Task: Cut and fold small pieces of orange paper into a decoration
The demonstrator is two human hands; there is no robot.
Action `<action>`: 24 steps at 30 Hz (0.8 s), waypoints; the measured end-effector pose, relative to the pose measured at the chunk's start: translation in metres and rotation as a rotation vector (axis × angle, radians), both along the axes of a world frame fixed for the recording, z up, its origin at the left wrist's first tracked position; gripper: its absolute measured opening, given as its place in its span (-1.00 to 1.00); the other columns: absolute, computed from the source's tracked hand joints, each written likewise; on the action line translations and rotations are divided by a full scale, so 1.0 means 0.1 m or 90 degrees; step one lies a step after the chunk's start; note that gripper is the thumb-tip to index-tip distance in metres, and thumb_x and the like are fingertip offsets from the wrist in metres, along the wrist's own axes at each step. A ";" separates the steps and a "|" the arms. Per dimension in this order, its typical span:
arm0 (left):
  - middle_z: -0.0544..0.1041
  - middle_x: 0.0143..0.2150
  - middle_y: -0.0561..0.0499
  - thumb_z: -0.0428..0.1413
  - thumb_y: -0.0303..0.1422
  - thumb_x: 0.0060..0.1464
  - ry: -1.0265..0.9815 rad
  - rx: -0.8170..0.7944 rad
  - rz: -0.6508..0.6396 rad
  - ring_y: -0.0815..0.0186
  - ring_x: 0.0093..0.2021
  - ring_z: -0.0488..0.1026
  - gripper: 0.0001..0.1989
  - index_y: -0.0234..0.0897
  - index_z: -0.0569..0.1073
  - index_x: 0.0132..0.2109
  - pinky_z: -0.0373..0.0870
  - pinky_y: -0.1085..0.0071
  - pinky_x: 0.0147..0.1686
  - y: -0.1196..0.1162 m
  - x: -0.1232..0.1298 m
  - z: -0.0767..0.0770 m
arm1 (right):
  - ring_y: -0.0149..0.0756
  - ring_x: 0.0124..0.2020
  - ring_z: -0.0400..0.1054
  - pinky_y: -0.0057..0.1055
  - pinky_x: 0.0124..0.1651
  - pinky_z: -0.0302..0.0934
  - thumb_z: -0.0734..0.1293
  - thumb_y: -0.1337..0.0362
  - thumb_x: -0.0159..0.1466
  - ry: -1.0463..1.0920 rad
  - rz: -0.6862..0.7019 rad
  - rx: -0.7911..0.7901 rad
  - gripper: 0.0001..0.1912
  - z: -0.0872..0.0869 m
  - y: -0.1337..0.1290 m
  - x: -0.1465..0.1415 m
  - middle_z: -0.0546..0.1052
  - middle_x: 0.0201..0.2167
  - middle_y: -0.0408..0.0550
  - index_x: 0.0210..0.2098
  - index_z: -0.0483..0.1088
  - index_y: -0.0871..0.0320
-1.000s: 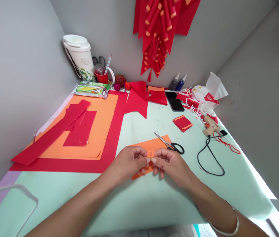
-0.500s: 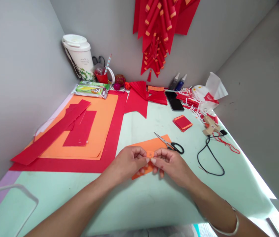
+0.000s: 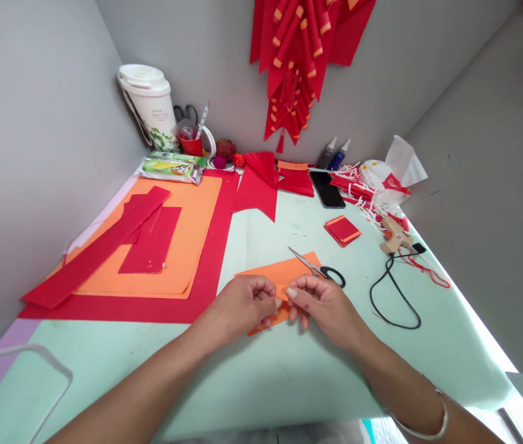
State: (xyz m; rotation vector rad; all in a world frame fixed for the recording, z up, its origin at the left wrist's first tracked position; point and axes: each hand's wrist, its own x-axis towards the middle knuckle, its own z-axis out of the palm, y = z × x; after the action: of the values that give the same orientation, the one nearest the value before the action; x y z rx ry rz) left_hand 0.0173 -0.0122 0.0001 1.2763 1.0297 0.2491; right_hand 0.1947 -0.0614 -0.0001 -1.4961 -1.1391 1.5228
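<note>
From my end I place everything by the scissors (image 3: pixel 319 270). The strip (image 3: pixel 282 289), small and orange with a mark on it, lies to their left and on their near side, directly between the two hands. The left hand (image 3: pixel 243 305) pinches its left part between thumb and fingers; the right hand (image 3: pixel 326 307) pinches its right part, thumb on top. I judge its long axis to run across, hand to hand, but my fingers cover both ends, so I can't be sure. The right hand is the nearer to the scissors, which lie just beyond it, points away and leftward, blades over the edge of the orange sheet (image 3: pixel 280 267) that reaches under both hands
</note>
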 end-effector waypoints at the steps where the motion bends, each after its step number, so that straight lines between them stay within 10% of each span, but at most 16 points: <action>1: 0.43 -0.60 0.12 0.06 -0.23 -0.03 -0.001 0.002 -0.001 0.36 -0.55 0.37 -0.84 -0.22 0.31 -0.43 0.27 0.47 -0.54 0.00 0.00 0.00 | -0.52 -0.68 0.24 -0.52 -0.54 0.17 0.29 0.13 0.23 0.000 0.000 -0.001 -0.76 0.00 0.00 0.00 0.48 -0.60 -0.16 -0.38 0.37 0.20; 24: 0.42 -0.63 0.13 0.10 -0.25 -0.10 -0.006 -0.026 0.026 0.37 -0.57 0.35 -0.82 -0.22 0.28 -0.44 0.25 0.49 -0.56 0.00 0.05 0.14 | -0.27 -0.40 0.44 -0.44 -0.49 0.34 0.33 0.22 0.18 -0.037 -0.079 0.095 -0.81 0.00 -0.04 -0.07 0.51 -0.39 -0.05 -0.23 0.45 0.14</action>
State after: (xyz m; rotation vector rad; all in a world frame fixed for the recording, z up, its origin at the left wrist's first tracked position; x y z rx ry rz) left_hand 0.0224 -0.0125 0.0137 1.2180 1.0486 0.2636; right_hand 0.1875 -0.0652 -0.0001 -1.4888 -1.1448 1.2901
